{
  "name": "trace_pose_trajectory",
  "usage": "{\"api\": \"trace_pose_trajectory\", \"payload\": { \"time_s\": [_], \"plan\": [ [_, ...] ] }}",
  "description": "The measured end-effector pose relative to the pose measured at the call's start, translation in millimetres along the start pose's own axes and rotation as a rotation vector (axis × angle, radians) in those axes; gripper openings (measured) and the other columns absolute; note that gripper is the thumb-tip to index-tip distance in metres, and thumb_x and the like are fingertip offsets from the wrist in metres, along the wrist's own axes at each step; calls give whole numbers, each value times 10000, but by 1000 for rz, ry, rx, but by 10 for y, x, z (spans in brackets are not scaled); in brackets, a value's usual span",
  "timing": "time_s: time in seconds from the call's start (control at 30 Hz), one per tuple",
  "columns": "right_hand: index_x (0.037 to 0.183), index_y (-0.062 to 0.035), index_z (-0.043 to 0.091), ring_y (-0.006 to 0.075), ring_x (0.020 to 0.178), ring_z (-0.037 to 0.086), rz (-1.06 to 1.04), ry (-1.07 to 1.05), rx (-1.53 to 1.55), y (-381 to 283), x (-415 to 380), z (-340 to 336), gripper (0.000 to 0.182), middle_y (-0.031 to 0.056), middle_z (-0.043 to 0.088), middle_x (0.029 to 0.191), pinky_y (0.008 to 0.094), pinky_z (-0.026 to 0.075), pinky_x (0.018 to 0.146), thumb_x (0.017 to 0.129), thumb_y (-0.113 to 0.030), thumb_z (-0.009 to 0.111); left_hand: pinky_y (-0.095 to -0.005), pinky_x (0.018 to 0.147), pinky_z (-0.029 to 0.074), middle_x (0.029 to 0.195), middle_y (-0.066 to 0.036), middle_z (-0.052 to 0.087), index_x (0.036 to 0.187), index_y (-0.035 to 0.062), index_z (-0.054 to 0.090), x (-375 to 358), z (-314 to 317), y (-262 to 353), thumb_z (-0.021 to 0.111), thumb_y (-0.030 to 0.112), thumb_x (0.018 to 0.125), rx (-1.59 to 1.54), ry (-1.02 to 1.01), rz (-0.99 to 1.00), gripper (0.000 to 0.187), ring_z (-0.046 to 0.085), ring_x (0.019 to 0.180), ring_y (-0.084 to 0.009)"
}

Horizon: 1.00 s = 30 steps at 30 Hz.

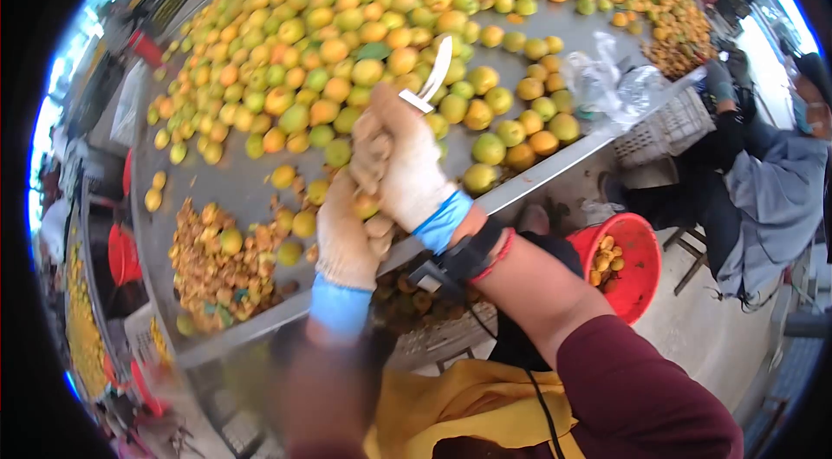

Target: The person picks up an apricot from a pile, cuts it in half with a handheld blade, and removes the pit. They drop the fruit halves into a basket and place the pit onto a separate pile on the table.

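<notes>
My right hand (399, 160), in a pale glove with a blue cuff, is closed around a small tool with a curved white blade (440, 66) that points up and away. My left hand (349, 229), gloved the same way, is curled just below and touches the right one. Between the two hands shows part of an orange-yellow fruit (366, 204), mostly hidden by the fingers. Behind them a large heap of green and orange fruits (334, 50) covers much of a metal table (529, 186).
Peel scraps (217, 264) are piled at the table's left front. Clear plastic bags (611, 82) lie by the right edge. A red basin (637, 273) with fruit and a white crate (663, 125) stand below. A masked person (771, 190) sits at the right.
</notes>
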State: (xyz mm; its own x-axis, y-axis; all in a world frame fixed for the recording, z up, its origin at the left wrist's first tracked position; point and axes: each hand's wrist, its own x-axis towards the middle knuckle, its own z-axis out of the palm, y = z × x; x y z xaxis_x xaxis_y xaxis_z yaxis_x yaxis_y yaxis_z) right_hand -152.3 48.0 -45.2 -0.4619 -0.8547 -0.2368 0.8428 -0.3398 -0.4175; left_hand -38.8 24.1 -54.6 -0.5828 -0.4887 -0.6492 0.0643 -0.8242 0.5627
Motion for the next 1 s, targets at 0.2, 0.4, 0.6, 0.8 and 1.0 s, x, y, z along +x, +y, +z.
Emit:
{"api": "trace_pose_trajectory", "payload": {
  "time_s": [0.2, 0.4, 0.6, 0.8, 1.0],
  "plan": [
    [699, -172, 491, 106, 404, 349, -45, -23, -38, 1, 37, -20, 446, -61, 429, 563, 298, 276, 354, 1059, -415, 595, -191, 340, 304, 746, -2, 564, 983, 173, 532, 128, -96, -19, 503, 339, 1087, -70, -48, 132, 198, 433, 419, -70],
    [698, -186, 463, 106, 403, 339, -30, -29, -35, 10, 65, -62, 436, -62, 428, 567, 297, 291, 366, 1087, -367, 541, -185, 316, 342, 800, -22, 604, 1021, 139, 539, 261, -232, 5, 402, 278, 1118, -117, -147, 58, 218, 495, 416, -74],
    [747, -179, 507, 105, 410, 341, -23, -22, -14, 15, 111, -114, 402, -71, 434, 567, 293, 297, 372, 1083, -397, 549, -175, 318, 344, 802, -50, 608, 1024, 117, 536, 319, -303, 6, 401, 282, 1118, -152, -263, 54, 232, 489, 411, -74],
    [740, -167, 530, 105, 404, 323, 121, -237, 219, -20, 178, -136, 425, -76, 421, 558, 289, 288, 374, 1075, -426, 568, -174, 317, 355, 868, -151, 685, 1071, 58, 592, 275, -349, 144, 409, 353, 1121, -319, -440, -162, 351, 472, 392, -91],
    [758, -118, 605, 106, 396, 337, -92, -66, -115, -52, 258, -104, 422, -63, 423, 533, 290, 324, 365, 1066, -405, 583, -182, 325, 349, 844, -120, 678, 1049, 76, 593, 223, -133, 109, 474, 438, 1093, -51, -7, 103, 383, 532, 446, -96]
  ]
}}
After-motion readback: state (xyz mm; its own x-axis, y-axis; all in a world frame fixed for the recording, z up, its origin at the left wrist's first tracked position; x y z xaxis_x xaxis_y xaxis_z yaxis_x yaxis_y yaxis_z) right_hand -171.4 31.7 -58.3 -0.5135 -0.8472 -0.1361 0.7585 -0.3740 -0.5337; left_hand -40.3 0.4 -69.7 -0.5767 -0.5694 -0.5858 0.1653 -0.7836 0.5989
